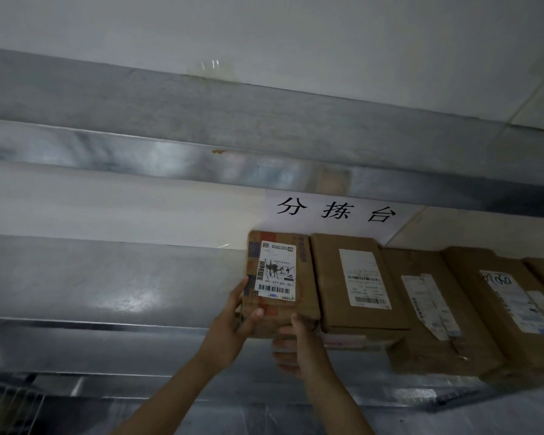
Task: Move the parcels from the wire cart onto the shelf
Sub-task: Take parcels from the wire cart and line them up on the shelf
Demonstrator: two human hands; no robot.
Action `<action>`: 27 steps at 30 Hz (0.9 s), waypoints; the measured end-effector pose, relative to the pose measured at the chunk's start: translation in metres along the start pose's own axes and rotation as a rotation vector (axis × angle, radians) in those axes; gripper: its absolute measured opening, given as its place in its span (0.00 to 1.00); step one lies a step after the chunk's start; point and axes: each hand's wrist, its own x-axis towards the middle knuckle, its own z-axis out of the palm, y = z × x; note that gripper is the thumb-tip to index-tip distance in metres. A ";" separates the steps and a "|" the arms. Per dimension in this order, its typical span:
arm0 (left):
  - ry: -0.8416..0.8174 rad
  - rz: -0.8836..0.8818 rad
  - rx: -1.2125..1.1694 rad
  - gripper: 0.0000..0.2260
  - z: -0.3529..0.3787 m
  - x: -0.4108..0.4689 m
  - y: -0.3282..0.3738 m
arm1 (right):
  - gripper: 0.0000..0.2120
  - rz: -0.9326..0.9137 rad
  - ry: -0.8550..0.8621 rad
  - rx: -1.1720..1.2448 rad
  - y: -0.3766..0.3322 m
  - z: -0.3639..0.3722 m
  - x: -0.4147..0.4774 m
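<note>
Head view: left grip [233,321] and right grip [299,343] both clasp a labelled parcel [280,284], thumbs on its face. It stands just beside a row of parcels [358,284].

Labelled brown parcel [280,277], upright, beside shelved parcels [355,277]

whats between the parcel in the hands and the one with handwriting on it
Two parcels, in the head view: the flat-labelled parcel and the crumpled-labelled parcel.
</note>
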 end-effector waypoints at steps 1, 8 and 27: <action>0.001 -0.011 -0.001 0.29 0.001 0.000 0.001 | 0.20 -0.002 -0.036 0.003 -0.001 -0.001 0.000; 0.119 -0.054 -0.007 0.44 0.003 -0.012 0.024 | 0.13 -0.062 -0.277 -0.241 -0.002 -0.005 -0.011; 0.823 -0.791 1.100 0.49 -0.065 -0.261 -0.035 | 0.27 -0.698 -0.807 -0.905 0.035 0.073 -0.063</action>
